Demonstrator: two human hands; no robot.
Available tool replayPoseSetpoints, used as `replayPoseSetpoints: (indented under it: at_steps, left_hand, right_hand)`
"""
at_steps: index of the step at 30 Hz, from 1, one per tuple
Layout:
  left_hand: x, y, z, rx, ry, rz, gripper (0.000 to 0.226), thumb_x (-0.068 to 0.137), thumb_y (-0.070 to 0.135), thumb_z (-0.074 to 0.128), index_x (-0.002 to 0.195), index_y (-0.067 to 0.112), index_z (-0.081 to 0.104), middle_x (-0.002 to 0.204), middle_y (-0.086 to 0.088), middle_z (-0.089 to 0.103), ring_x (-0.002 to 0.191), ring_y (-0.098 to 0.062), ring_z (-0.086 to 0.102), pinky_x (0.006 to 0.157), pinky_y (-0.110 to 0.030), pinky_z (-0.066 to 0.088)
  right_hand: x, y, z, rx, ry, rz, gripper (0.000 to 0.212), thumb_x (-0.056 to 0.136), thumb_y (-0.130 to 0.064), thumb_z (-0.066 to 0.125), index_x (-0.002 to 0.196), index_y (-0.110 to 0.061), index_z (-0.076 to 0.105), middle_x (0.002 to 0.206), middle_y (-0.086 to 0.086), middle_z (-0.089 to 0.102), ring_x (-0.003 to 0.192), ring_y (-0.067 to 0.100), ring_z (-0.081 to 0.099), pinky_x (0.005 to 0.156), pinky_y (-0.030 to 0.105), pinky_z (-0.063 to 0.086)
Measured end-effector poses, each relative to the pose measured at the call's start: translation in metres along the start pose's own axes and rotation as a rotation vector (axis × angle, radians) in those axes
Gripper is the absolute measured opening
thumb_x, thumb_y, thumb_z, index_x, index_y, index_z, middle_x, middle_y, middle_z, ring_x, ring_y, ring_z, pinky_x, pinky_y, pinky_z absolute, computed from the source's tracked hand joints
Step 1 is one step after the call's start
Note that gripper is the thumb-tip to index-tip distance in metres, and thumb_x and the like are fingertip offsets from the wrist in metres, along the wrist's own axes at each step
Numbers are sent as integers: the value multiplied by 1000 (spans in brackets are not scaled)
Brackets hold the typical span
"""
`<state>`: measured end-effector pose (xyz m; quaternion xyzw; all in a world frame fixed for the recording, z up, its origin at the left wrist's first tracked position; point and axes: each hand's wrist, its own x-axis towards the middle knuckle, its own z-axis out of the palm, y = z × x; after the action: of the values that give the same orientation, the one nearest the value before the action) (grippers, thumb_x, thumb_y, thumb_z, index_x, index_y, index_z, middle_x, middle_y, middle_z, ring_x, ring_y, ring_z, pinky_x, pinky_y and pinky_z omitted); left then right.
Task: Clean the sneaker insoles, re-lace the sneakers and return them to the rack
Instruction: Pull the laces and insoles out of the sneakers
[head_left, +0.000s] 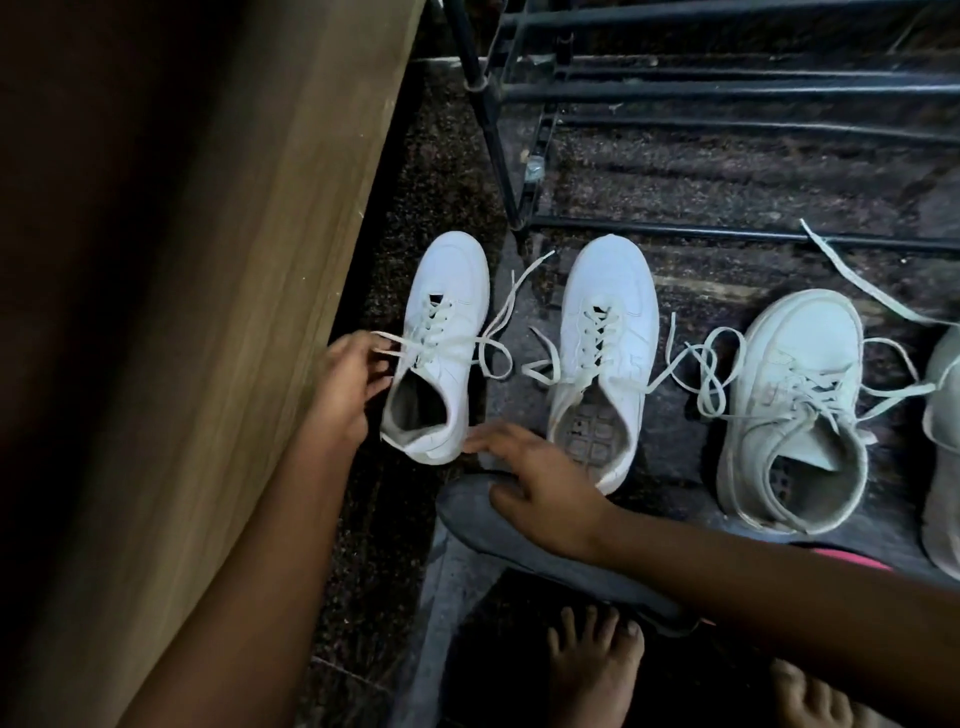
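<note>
- Running down the floor's left edge is a wooden panel (208, 312). The left hand (348, 384) sits just beside it, its fingers (371, 358) curled and pinching a lace (415, 345) of the first sneaker (447, 291).
- The first sneaker lies toe-away, pointing at the rack (727, 88) along the floor's far edge. Its inside looks smooth and grey, so an insole seems to be seated already.
- The right hand (540, 478) lies flat on the loose insole (519, 551). Its fingers (483, 439) are spread and straight, clamped on nothing, with the tips near the first sneaker's heel.
- The loose insole's long axis slants from beside that heel back and rightward toward the bare feet (597, 665) at the floor's near edge.
- The second sneaker (608, 291) shows a bare grid inside, so it is probably where the insole belongs. Its opening lies just right of and beyond the right hand, which is the nearer hand. The insole would need turning until its length matches the shoe's.
- The third sneaker (795, 405) and a fourth sneaker (943, 441) at the floor's right edge trail loose laces.
</note>
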<state>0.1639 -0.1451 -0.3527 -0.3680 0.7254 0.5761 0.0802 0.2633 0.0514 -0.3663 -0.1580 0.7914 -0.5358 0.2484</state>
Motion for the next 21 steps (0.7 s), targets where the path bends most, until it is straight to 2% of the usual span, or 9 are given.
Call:
replayPoseSetpoints:
  at_steps: [1, 3, 6, 10, 12, 14, 16, 18, 21]
  left_hand:
    - [-2, 2, -3, -176, 4, -131, 21, 90, 16, 47, 70, 20, 52, 76, 7, 55, 64, -8, 44, 65, -22, 39]
    - [-3, 0, -11, -468, 36, -263, 22, 88, 19, 46, 66, 21, 49, 73, 7, 51, 61, -9, 40, 62, -22, 35]
    - [-8, -4, -22, -766, 91, -252, 23, 86, 22, 47, 62, 21, 47, 71, 6, 50, 55, -10, 37, 57, -22, 32]
    - [-20, 9, -35, -931, 98, -145, 14, 73, 29, 57, 61, 23, 53, 68, 7, 51, 52, -10, 42, 59, -22, 34]
    - [-22, 11, -41, -916, 164, -157, 16, 78, 29, 54, 63, 23, 57, 68, 7, 51, 53, -10, 43, 60, -22, 35]
    - [-20, 8, -42, -800, 237, -254, 22, 86, 28, 48, 68, 21, 57, 70, 6, 51, 55, -10, 43, 61, -22, 36]
    - [-21, -2, -34, -570, 276, -414, 18, 88, 29, 49, 74, 19, 53, 74, 3, 48, 62, -11, 44, 64, -24, 37]
    - [-28, -17, -17, -341, 195, -562, 19, 89, 31, 53, 78, 16, 53, 75, 0, 51, 65, -13, 49, 66, -25, 41]
    - [-37, -48, 8, -261, 48, -593, 26, 95, 28, 47, 72, 17, 52, 60, -1, 60, 46, -13, 58, 41, -17, 47]
  right_hand:
    - [8, -4, 2, -81, -68, -33, 56, 77, -15, 47, 133, -9, 50, 143, 6, 43, 130, 23, 42, 106, 31, 37]
    - [28, -10, 5, -259, -180, -90, 60, 84, -11, 50, 142, -7, 38, 151, 10, 30, 135, 28, 32, 110, 35, 31]
    - [55, -15, 16, -520, -247, -144, 68, 87, -14, 52, 148, -7, 23, 156, 11, 19, 137, 30, 24, 110, 39, 30]
    - [70, -8, 35, -779, -261, -84, 76, 88, -27, 54, 149, -8, 13, 155, 13, 15, 138, 30, 17, 109, 38, 24]
    - [69, -3, 40, -873, -249, -90, 77, 87, -30, 54, 149, -7, 14, 154, 12, 17, 138, 29, 16, 108, 38, 23]
    - [67, -1, 41, -916, -237, -114, 73, 88, -30, 51, 148, -6, 16, 152, 12, 22, 137, 29, 19, 107, 38, 23]
    - [67, -2, 40, -936, -231, -141, 65, 90, -27, 48, 146, -5, 23, 147, 12, 31, 135, 28, 25, 106, 39, 24]
    - [74, -8, 37, -906, -212, -165, 48, 90, -18, 46, 137, -6, 39, 135, 12, 46, 128, 29, 36, 103, 38, 26]
    - [97, -24, 27, -929, -218, -199, 28, 92, -13, 42, 115, -12, 59, 120, 8, 60, 115, 27, 52, 97, 34, 31]
